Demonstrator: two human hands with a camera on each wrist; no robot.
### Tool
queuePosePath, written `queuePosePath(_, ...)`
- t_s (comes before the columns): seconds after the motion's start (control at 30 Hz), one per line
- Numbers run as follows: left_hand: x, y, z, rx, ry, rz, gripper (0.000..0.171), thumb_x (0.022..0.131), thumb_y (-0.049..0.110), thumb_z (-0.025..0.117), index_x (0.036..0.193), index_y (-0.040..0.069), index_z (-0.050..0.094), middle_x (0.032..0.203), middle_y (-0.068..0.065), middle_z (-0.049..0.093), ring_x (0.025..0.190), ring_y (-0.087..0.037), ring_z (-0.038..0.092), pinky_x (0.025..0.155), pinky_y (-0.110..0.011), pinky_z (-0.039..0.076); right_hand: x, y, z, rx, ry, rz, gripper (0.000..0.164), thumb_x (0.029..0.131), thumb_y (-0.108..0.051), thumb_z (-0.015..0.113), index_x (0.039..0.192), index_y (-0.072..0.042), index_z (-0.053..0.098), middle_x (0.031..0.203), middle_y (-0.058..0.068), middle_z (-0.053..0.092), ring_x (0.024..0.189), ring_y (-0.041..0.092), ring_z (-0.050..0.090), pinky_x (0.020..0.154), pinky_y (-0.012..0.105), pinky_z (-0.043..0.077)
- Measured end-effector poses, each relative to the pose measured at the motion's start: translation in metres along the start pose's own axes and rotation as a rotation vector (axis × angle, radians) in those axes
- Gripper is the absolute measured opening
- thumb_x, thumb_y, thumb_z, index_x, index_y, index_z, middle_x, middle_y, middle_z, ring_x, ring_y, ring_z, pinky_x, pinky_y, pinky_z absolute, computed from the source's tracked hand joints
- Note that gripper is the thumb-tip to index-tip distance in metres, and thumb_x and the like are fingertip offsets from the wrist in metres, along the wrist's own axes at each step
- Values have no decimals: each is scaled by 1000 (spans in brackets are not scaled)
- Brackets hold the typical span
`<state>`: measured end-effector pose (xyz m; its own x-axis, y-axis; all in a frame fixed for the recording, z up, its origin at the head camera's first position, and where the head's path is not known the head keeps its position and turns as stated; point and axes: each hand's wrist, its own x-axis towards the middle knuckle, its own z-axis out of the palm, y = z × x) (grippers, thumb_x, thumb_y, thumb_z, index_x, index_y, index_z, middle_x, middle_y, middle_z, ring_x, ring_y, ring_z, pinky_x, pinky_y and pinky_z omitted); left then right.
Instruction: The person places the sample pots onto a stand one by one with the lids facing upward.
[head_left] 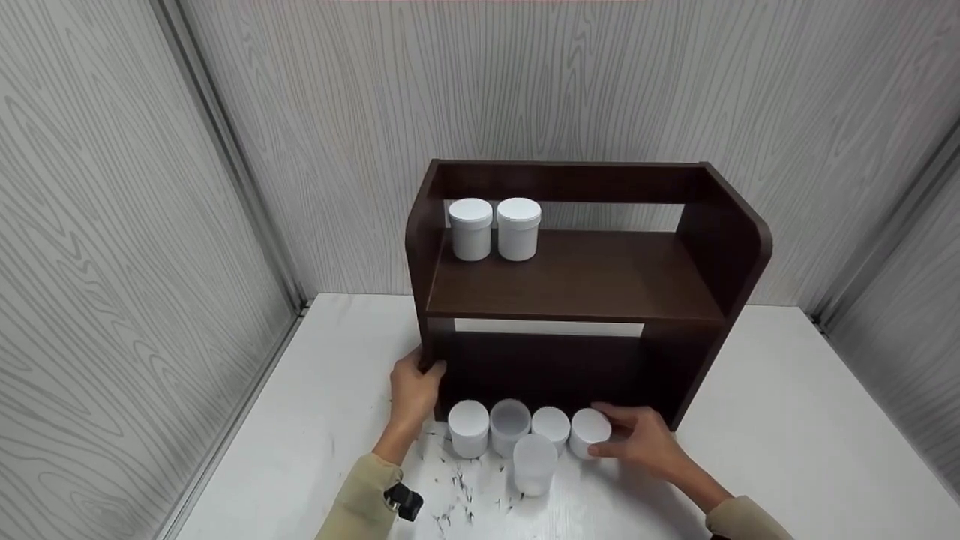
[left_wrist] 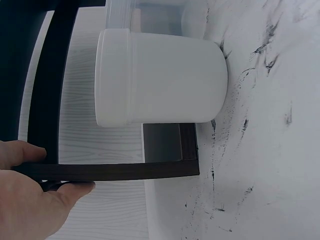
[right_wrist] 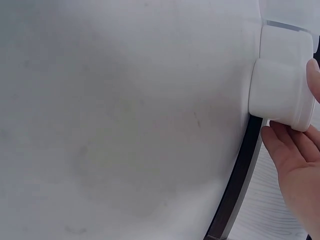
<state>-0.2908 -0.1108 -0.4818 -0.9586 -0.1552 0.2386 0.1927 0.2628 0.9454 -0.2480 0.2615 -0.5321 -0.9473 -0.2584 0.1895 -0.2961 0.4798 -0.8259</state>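
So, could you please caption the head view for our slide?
Left hand grips the side of a dark shelf; right hand holds a white jar.

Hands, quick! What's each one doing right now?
Left hand: closed, gripping the brown shelf by its left side.
Right hand: closed, holding the rightmost white jar.

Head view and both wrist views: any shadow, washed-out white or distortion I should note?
Head view: the shelf darkens to near black low down, and a soft shadow lies on the table below the right hand; left wrist view: the near jar looks pale, with little surface detail; right wrist view: the shelf's edge bows, probably lens distortion.
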Motion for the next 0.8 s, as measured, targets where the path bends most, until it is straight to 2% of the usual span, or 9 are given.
queuePosePath(0.27, -1, 0, 0, -2, -1, -34, 49, 101, 8, 60, 146, -12, 53, 138, -30, 62, 128, -41, 61, 109, -52, 47, -2, 4, -2, 25, -27, 37, 74, 76, -27, 97, 138, 1, 68, 138, 18, 66, 120, 31, 68, 96, 35, 57)
queuePosePath(0.5, 0, 0, -1, 14, 6, -22, 49, 101, 6, 60, 145, -13, 53, 136, -29, 64, 127, -41, 61, 108, -52, 48, -2, 7, -3, 63, -47, 26, 76, 78, -25, 96, 140, 6, 64, 141, 23, 63, 121, 34, 67, 93, 30, 57)
queuePosePath(0.8, -1, 1, -1, 1, 11, -17, 47, 100, 4, 61, 143, -13, 55, 135, -29, 64, 128, -42, 61, 109, -53, 48, -2, 8, -3, 100, -48, 38, 74, 78, -22, 96, 140, 4, 65, 141, 23, 63, 123, 35, 66, 97, 35, 56)
